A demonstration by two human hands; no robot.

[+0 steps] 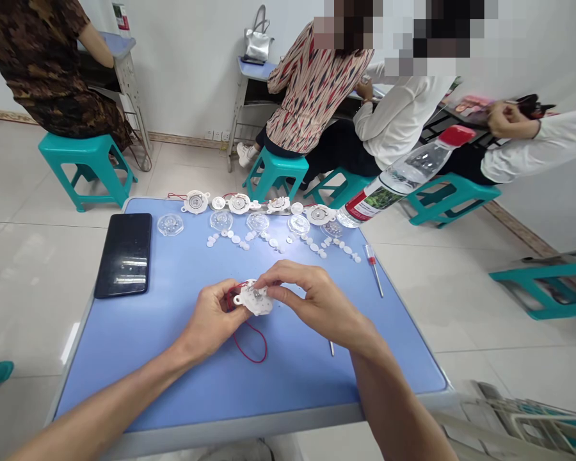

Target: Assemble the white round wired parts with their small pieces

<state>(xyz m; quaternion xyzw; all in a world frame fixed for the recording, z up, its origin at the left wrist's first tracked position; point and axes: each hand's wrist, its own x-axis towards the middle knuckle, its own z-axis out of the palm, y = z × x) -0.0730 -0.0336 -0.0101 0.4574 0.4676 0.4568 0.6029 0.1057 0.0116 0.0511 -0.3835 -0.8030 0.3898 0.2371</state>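
Note:
Over the middle of the blue table, my left hand (219, 314) grips a white plastic casing (260, 306) by its left side. A red cord (249, 360) loops down from it. My right hand (312, 298) reaches over the casing from the right, thumb and forefinger close together at its top face; whether a small part sits between those fingertips is too small to tell. Beyond my hands lie clear round covers (221, 221) in a row, small white gears (271, 242) in clusters, and more white casings (195, 202) along the far edge.
A black phone (123, 256) lies at the table's left. A water bottle (377, 197) stands at the far right corner, near a red-handled screwdriver (374, 269). A metal shaft (331, 347) shows beside my right forearm. Several people sit on teal stools (84, 153) beyond the table.

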